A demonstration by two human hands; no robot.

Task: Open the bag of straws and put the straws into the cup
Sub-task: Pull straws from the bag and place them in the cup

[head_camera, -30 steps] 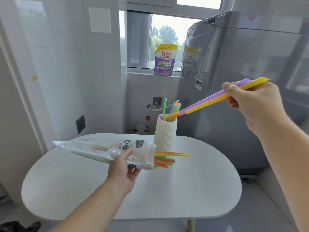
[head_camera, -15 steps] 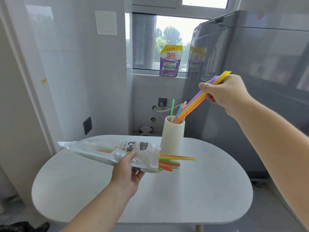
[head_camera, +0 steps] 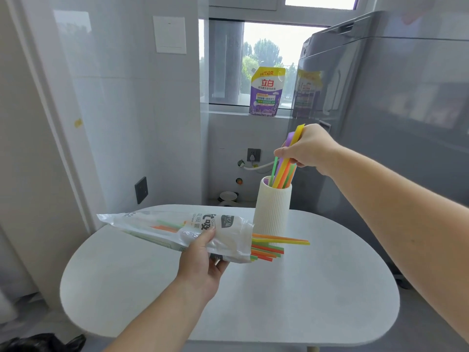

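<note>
Daylight from the window behind falls on the white oval table (head_camera: 317,301) where you are working, with a grey appliance (head_camera: 406,110) standing to its right. Your right hand (head_camera: 308,148) has its fingertips pinched on a yellow straw (head_camera: 286,166) and a purple straw (head_camera: 289,138), gripping them near their upper ends; their lower ends already sit inside the mouth of the white ribbed cup (head_camera: 272,212), leaning toward the right side of the rim beside the orange and green straws standing in it. The cup stands upright on the far part of the table. Your left hand (head_camera: 200,262) curls around the straw bag (head_camera: 177,229), thumb pressed on top and the other fingers wrapped underneath, holding it roughly level above the table and just in front of the cup. From the bag's open right end a bunch of loose straws (head_camera: 274,246), orange, yellow and green, sticks out in front of the cup's base. More straws show through the clear plastic further left. On the window ledge behind the cup stands a purple and yellow refill pouch (head_camera: 266,92), and a dark wall socket (head_camera: 141,189) sits on the left wall.
</note>
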